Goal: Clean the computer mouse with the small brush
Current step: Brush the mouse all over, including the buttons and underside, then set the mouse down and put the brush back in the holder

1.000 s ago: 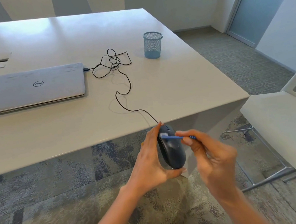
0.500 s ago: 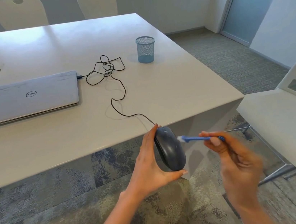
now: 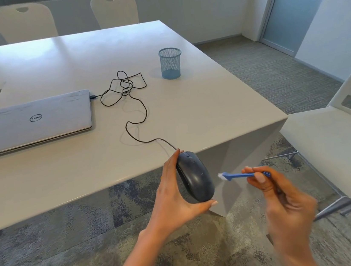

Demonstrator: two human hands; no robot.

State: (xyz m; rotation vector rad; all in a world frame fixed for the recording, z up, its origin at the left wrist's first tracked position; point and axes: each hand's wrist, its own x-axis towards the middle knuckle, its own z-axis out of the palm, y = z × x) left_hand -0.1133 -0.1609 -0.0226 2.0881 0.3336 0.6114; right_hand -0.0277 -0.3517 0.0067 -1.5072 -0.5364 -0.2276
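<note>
A dark wired computer mouse [image 3: 194,176] is held in the air just off the table's near edge, tilted on its side. My left hand [image 3: 174,196] grips it from the left, with the thumb under its rear end. My right hand [image 3: 284,203] pinches the blue handle of a small brush [image 3: 238,175]. The white bristles point left and stand a short way to the right of the mouse, not touching it. The black cable [image 3: 133,116] runs from the mouse across the table to a tangle beside the laptop.
A closed grey laptop [image 3: 32,123] lies on the white table [image 3: 189,108] at the left. A blue mesh pen cup [image 3: 170,63] stands further back. A white chair [image 3: 339,144] is at the right, two more chairs behind the table. Carpet floor lies below my hands.
The brush was on the front of the mouse a second ago. My right hand has drawn it away to the right, leaving a gap. My left hand keeps its grip on the mouse.
</note>
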